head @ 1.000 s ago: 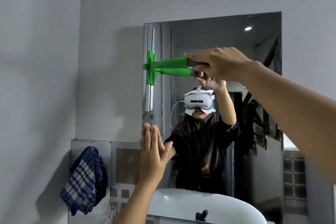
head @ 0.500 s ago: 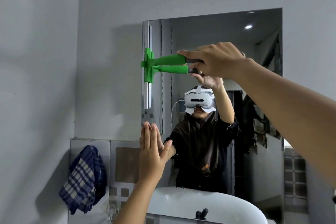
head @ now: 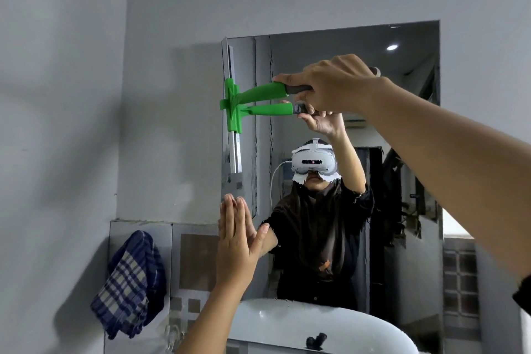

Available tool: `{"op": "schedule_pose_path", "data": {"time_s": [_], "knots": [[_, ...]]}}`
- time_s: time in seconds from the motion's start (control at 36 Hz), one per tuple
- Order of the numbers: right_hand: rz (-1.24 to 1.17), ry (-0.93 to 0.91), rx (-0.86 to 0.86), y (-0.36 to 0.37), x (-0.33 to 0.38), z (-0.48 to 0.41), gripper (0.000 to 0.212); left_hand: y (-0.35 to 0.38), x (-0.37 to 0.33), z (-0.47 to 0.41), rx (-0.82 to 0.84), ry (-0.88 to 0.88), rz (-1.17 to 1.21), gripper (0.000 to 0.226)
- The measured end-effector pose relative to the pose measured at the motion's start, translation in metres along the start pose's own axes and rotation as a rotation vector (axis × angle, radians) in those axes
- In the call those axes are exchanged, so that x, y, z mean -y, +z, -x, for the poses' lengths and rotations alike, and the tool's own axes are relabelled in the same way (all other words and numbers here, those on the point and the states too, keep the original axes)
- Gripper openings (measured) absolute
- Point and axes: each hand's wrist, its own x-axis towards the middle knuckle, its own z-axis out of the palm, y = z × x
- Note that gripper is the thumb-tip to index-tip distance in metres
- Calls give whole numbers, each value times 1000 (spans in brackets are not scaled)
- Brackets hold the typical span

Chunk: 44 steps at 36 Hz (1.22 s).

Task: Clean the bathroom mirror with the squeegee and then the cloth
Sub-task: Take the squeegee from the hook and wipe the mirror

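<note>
Grey wall, checked cloth (head: 129, 284) hanging left; right hand (head: 330, 86) gripping squeegee (head: 234, 108) at mirror (head: 359, 46) edge; left hand (head: 235, 241) flat, empty.

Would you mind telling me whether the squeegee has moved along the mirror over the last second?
No: the green squeegee still sits on the mirror's left edge, equally far below its top corner.

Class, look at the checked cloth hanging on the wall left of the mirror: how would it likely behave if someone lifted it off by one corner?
The checked cloth would probably go limp and dangle, since it already hangs in soft folds. It looks light. Being fabric, it seems unlikely to slip from the hands or break.
</note>
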Motion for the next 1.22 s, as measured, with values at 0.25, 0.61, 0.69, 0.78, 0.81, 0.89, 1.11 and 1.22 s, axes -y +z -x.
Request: {"op": "schedule_pose_path", "data": {"time_s": [0.25, 0.61, 0.69, 0.78, 0.81, 0.89, 1.11, 1.22], "knots": [[-78, 106, 10, -9, -19, 23, 44, -6, -4, 0, -16, 8, 12, 76], [-130, 302, 71, -13, -47, 86, 47, -8, -6, -1, -7, -22, 27, 80], [-138, 347, 61, -9, -45, 97, 47, -6, -3, -4, 1, -29, 61, 78], [-166, 389, 45, 0, -37, 107, 47, -12, -5, -5, 34, -32, 142, 79], [-175, 396, 38, 2, -34, 110, 47, -14, -6, -4, 43, -31, 145, 80], [-195, 433, 22, 8, -30, 121, 48, -19, -10, -1, 21, -18, 148, 82], [-249, 535, 4, 19, -20, 133, 49, -20, -12, 0, 18, 8, 134, 78], [-254, 597, -29, 19, -7, 141, 48, -13, -4, 1, 23, 1, 110, 76]]}}
